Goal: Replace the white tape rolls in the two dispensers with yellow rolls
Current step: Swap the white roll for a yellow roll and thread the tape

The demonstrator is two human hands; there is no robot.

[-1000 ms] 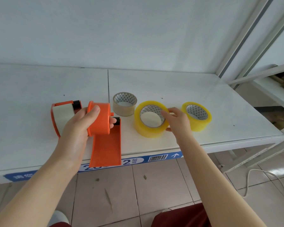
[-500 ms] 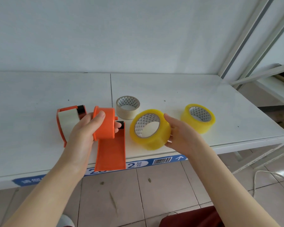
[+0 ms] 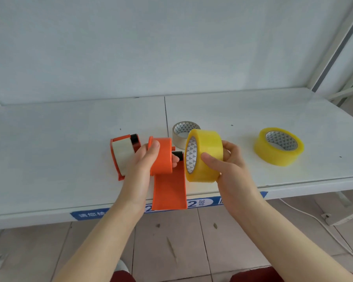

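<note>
The left hand [image 3: 142,161] curls round an orange dispenser [image 3: 163,154]. The right hand [image 3: 227,166] grips a yellow roll [image 3: 209,151] on edge just beside it, hiding part of a pale roll [image 3: 180,130]. The second dispenser [image 3: 120,138], with its white roll [image 3: 121,152], and the other yellow roll [image 3: 278,147] lie on a white shelf [image 3: 59,151], whose blue label [image 3: 198,203] is partly covered. The floor [image 3: 167,241] is tiled.

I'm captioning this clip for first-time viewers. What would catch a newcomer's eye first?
The bright yellow tape roll, held upright in the right hand at centre, stands out first, close beside the empty orange dispenser that the left hand grips over the front edge of the white table. A second yellow roll lies flat on the table to the right; another orange dispenser, holding a white roll, sits at the left.
</note>
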